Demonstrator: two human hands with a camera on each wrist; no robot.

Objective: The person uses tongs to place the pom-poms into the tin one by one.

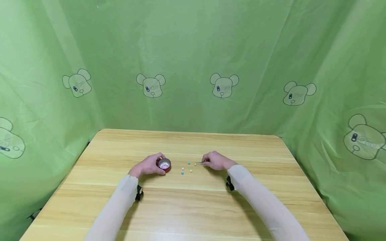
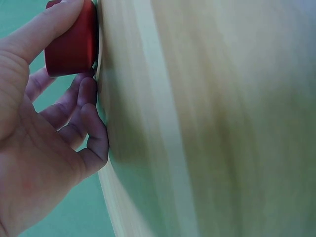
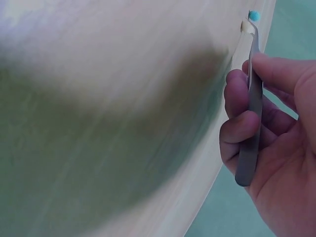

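a: start at the left. any writing?

b: the green curtain (image 1: 187, 40) carries printed bear heads (image 1: 152, 87). each has faint lettering that seems to begin with a "q"; the other letters are too pale to settle. the outermost bears are cut off by the frame.

a: and the left hand (image 1: 147, 165)?

b: its thumb and fingers are curled around a round red tin (image 1: 167, 170), which shows plain red from the left wrist, its top cut off there. inside, seen from the head, is something shiny with pink and yellow in it, too small to name.

a: next?

b: small balls on the wooden table (image 1: 181, 211), between the hands: a white ball (image 1: 182, 168), a front teal ball (image 1: 182, 173), a back teal ball (image 1: 189, 162) and a front yellow ball (image 1: 191, 171). another yellow ball (image 1: 195, 164) is at the tip of the metal tweezers (image 3: 254, 101).

a: gripped by them?

b: i can't tell. the right hand (image 1: 216, 161) pinches the tweezers, thumb against curled fingers, little gap left.

a: edges?

b: the left edge lies well apart from the tin, the right edge well beyond the right hand. wood stretches behind both hands to the far edge, by the curtain. the near edge is out of frame.
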